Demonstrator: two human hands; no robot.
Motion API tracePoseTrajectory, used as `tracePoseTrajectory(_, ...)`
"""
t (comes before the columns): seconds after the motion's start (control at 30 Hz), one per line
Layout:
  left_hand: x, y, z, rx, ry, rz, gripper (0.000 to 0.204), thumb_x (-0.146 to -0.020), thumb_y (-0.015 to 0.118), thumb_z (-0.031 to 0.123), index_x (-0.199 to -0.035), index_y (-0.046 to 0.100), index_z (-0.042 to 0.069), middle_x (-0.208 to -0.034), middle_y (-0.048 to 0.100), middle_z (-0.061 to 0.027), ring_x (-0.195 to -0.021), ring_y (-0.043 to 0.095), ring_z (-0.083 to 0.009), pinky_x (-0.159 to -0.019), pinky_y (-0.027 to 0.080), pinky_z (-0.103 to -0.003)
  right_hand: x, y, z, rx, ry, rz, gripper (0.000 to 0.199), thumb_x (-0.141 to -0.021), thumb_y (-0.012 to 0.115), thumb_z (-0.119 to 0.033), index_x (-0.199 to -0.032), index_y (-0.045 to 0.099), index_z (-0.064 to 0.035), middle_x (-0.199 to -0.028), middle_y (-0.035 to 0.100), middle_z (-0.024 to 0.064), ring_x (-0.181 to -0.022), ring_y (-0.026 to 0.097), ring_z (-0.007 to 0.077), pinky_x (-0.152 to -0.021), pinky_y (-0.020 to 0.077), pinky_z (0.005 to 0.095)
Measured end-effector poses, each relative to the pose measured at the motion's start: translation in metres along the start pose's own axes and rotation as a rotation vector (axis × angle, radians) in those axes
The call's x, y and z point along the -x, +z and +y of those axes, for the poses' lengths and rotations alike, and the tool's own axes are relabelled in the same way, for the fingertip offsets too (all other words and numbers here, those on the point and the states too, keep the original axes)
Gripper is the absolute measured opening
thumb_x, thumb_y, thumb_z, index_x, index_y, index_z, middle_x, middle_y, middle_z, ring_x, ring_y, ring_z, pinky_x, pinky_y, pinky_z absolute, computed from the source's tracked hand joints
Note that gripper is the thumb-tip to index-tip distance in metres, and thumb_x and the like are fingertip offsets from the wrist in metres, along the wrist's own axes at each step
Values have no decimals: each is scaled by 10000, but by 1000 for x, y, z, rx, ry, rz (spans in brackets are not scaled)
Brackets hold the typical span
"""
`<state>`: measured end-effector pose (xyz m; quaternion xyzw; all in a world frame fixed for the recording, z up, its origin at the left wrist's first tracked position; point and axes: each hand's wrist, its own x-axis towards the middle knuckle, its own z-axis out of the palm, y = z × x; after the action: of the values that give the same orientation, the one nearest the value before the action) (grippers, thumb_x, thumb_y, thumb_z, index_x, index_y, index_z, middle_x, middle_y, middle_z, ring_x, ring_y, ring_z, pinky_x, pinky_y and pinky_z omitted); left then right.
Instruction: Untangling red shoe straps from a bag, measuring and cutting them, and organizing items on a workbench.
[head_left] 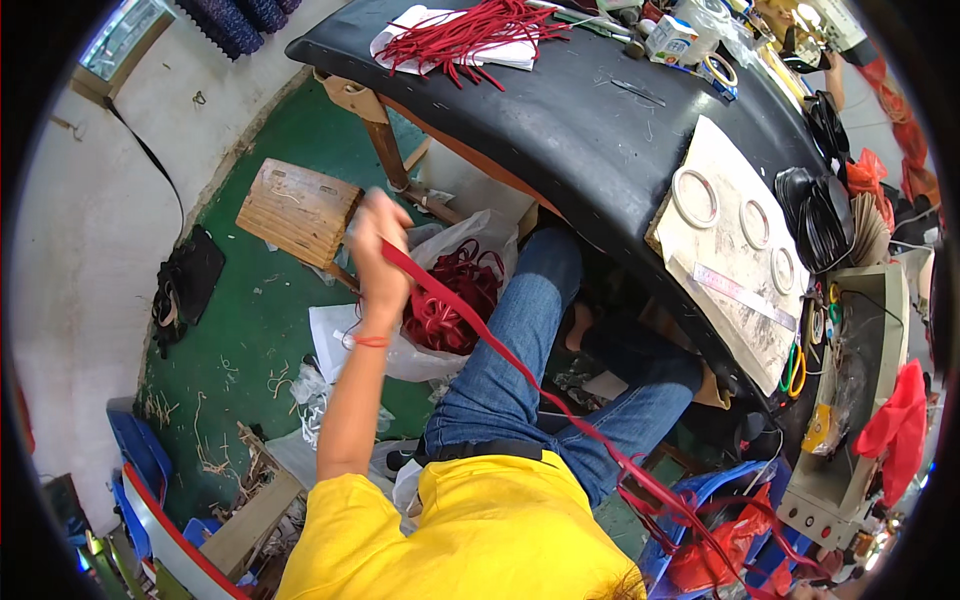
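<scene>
Left hand [378,262] pulling red strap [520,375] taut, black worktable [590,120] ahead

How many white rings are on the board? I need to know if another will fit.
3, in a row on the board at the table's right: one ring at the far left, one in the middle, one nearest the ruler. None looks hidden.

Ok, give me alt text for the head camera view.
The left hand pulls a long red strap up across blue-jeaned legs, beside a bag of red strap coils. A black worktable holds more red strips.
</scene>
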<state>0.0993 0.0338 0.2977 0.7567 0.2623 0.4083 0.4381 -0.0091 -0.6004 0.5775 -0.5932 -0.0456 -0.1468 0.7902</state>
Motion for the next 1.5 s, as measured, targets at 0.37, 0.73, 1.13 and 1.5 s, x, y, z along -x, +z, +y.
tracePoseTrajectory(0.37, -30, 18, 185, 62, 847, -342, 158, -779, 723, 149, -858, 622, 58, -684, 584, -58, -482, 490, -175, -465, 398, -257, 29, -17, 121, 829, 514, 105, 320, -825, 596, -96, -1134, 560, -23, -746, 474, -65, -595, 402, 40, -544, 332, 158)
tracePoseTrajectory(0.73, 61, 58, 263, 439, 759, -942, 603, -727, 786, 332, -1182, 542, 21, -717, 526, -13, -499, 362, -52, -455, 273, -214, -40, 137, 124, 316, 30, -172, 377, -899, 457, -44, -1271, 502, -2, -574, 491, -6, -441, 373, 53, -416, 282, 210)
tracePoseTrajectory(1.13, 66, 77, 268, 866, -95, -962, 205, -953, 519, 198, -934, 594, 8, -779, 603, -61, -666, 556, -83, -609, 448, -226, -18, 240, 195, 31, 556, -507, 732, -671, 827, -200, -1292, 472, -41, -925, 639, 31, -594, 413, 27, -494, 350, 202)
tracePoseTrajectory(1.5, 22, 71, 229, -72, 972, -260, 462, -749, 750, 343, -1052, 551, 58, -860, 467, -56, -945, 492, -235, -1075, 221, -482, 0, 223, 258, 915, -166, -268, 447, -754, 590, 93, -1176, 578, -54, -973, 641, 166, -807, 661, 279, -693, 530, 309)
